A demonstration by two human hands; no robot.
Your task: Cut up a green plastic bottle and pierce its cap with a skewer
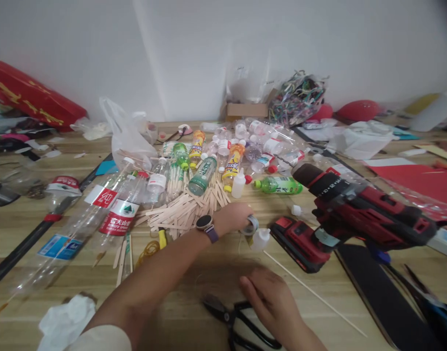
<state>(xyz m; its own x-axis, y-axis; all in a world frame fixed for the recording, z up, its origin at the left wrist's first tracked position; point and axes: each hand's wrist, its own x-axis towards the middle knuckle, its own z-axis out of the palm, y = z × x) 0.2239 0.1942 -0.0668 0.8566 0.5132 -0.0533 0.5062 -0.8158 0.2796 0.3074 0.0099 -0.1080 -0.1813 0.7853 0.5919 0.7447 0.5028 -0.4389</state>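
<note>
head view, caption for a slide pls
Left hand at a tape roll, right hand by black-handled scissors, near a cordless drill.

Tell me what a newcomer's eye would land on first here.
Probably the red-and-black cordless drill, large at the right of the view. Next, the heap of plastic bottles toward the back centre, with loose wooden craft sticks spread at its near edge. Then the left hand, a watch on its wrist, at a tape roll, and the right hand by the black-handled scissors.

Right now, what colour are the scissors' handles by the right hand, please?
The handles are black, in the head view.
</note>
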